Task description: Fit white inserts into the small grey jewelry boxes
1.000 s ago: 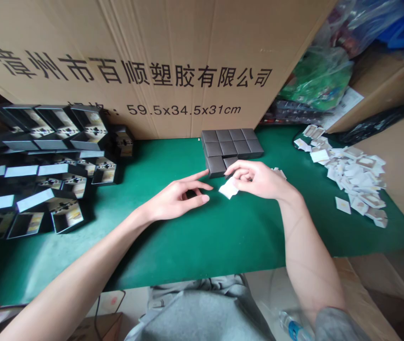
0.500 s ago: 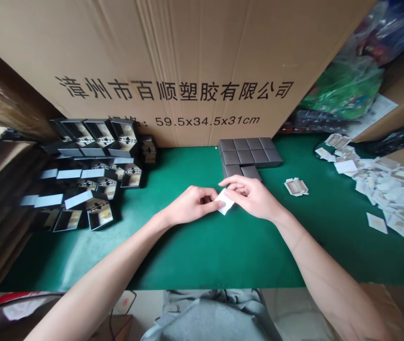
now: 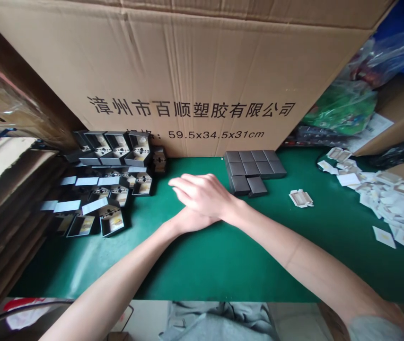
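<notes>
My right hand (image 3: 202,194) lies across my left hand (image 3: 188,220) over the green mat (image 3: 223,255), its fingers stretched flat and pointing left toward a group of open black boxes (image 3: 117,189). Only the wrist and heel of my left hand show; its fingers are hidden under the right hand. No white card is visible in either hand. A block of closed dark grey boxes (image 3: 253,168) sits just right of my hands. A folded white insert (image 3: 300,198) lies alone on the mat further right.
A large printed cardboard carton (image 3: 202,71) stands along the back. A heap of white card inserts (image 3: 386,194) covers the right side. Flat cardboard sheets (image 3: 3,203) are stacked at the left. Green plastic bags (image 3: 340,106) lie at the back right.
The hands were pinching a white card together in front of the grey boxes. The right hand has since moved left over the left hand, and the card is out of sight. The camera shifted left.
</notes>
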`<state>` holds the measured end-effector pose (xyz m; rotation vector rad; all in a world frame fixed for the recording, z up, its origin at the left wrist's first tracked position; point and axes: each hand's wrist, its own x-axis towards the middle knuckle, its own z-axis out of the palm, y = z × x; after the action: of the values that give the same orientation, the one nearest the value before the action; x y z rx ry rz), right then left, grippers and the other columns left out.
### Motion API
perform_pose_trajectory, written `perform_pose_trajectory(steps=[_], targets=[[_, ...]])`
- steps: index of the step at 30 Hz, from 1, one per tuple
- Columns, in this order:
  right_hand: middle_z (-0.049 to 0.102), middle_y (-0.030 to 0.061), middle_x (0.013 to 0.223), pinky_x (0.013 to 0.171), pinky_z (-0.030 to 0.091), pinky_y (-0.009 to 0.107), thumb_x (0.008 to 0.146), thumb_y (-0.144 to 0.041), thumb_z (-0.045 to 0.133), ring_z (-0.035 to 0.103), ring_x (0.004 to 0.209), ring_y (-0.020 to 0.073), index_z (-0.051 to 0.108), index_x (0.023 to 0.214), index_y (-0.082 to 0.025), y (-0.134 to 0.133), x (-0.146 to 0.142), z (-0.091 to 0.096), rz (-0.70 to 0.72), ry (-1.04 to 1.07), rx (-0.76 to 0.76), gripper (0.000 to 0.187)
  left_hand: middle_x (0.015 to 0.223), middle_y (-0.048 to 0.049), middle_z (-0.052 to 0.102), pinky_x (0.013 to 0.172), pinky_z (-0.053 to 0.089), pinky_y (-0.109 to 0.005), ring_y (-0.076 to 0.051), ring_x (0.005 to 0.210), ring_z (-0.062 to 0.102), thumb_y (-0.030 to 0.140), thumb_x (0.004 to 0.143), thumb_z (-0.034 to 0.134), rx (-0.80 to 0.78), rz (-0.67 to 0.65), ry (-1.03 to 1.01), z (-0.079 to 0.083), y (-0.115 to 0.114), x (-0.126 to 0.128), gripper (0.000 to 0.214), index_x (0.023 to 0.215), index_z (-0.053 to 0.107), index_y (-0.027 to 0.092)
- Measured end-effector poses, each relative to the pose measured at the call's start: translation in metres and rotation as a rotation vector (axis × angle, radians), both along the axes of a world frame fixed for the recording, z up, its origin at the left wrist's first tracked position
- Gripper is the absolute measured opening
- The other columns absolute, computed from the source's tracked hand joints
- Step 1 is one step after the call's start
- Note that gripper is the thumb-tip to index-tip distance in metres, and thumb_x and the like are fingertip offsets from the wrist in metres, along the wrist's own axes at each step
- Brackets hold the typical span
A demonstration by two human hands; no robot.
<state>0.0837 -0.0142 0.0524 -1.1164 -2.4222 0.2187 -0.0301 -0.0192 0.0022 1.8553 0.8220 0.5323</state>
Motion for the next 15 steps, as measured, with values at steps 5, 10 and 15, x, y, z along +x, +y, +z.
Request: perform_pose_trajectory(steps=[5,10,15], targets=[[0.069,0.0065,0.124,0.076,0.05,0.034,0.105,-0.034,0.041,0.069,0.096,0.0246,0.055,0.133,-0.025,0.046,-0.05,0.009,-0.001,0.012,-0.055,0.033,0.113,-0.0099,0.073,0.097,0.055,-0.042,-0.028,0.107,0.067,0.038,0.09,0.056,0.046,-0.119,-0.048,0.001,0.0,0.0,0.03,0.104,0.068,0.015],[0.066,0.0114,0.131,0.086,0.051,0.04,0.102,-0.044,0.052,0.067,0.106,0.0283,0.055,0.134,-0.023,0.073,-0.07,0.01,-0.056,0.052,-0.151,0.038,0.11,-0.0124,0.072,0.1,0.052,-0.045,-0.028,0.106,0.065,0.029,0.091,0.052,0.063,-0.078,-0.068,0.002,0.003,0.001,0.024,0.099,0.066,0.012],[0.069,0.0105,0.125,0.087,0.051,0.041,0.104,-0.035,0.049,0.068,0.106,0.0278,0.061,0.12,-0.02,0.083,-0.079,0.007,-0.006,0.046,-0.141,0.024,0.109,-0.0117,0.072,0.093,0.055,-0.045,-0.029,0.104,0.065,0.028,0.088,0.055,0.04,0.016,-0.09,-0.001,0.005,-0.001,0.022,0.099,0.067,0.013]])
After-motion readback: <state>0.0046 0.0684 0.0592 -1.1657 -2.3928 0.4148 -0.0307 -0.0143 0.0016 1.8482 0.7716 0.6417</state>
